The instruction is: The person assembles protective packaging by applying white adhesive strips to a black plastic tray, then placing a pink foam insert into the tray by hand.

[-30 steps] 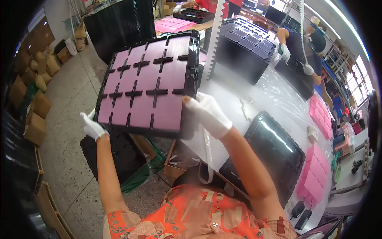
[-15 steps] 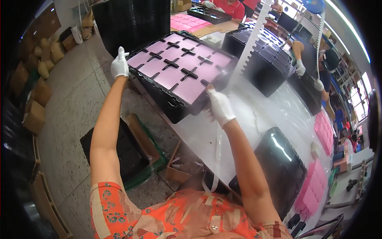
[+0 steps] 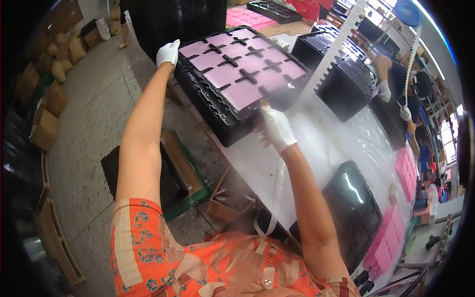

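A black plastic tray (image 3: pixel 223 88) with pale pink pieces (image 3: pixel 245 94) in its compartments, split by black cross-shaped ridges, lies on top of other black trays (image 3: pixel 217 126) at the table's left edge. My left hand (image 3: pixel 168 53), in a white glove, grips its far left corner. At the near right corner, my right hand (image 3: pixel 278 129), also gloved, has its thumb on the rim and its other fingers lower down, partly hidden. The thumb tip of the right glove looks bare.
Behind the tray stands a tall black stack (image 3: pixel 178 24). More black trays (image 3: pixel 341 89) are piled to the right, near a co-worker's gloved hand (image 3: pixel 385 91). A shiny black tray (image 3: pixel 354 203) and pink sheets (image 3: pixel 386 242) lie at the near right. Cardboard boxes (image 3: pixel 44 128) line the left.
Both hands have shifted the tray slightly, and it now sits more squarely over the trays beneath. My left arm reaches farther forward and right. The whole view has also turned a little.
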The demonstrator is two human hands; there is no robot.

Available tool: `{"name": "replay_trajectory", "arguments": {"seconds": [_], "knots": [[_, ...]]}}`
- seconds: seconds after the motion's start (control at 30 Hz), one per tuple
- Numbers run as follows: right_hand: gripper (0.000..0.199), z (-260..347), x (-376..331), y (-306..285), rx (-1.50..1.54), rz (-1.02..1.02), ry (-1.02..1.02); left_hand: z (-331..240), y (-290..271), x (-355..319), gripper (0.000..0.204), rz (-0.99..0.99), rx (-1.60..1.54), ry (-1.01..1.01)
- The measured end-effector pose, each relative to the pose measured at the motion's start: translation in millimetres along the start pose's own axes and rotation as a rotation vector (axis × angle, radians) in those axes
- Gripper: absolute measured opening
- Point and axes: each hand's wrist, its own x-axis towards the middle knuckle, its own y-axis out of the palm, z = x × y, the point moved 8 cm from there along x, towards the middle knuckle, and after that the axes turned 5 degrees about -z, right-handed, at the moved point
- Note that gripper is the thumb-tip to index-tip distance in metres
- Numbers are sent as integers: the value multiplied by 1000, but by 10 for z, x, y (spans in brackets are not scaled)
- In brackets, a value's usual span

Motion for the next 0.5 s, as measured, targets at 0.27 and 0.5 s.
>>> {"name": "replay_trajectory", "arguments": {"seconds": [0.27,0.5], "knots": [[30,410,-360,-107,-218,-473,-526,144,119,93,56,4,-219,-73],[11,741,-755,254,-367,-505,-997,115,46,44,48,0,-210,-11]]}}
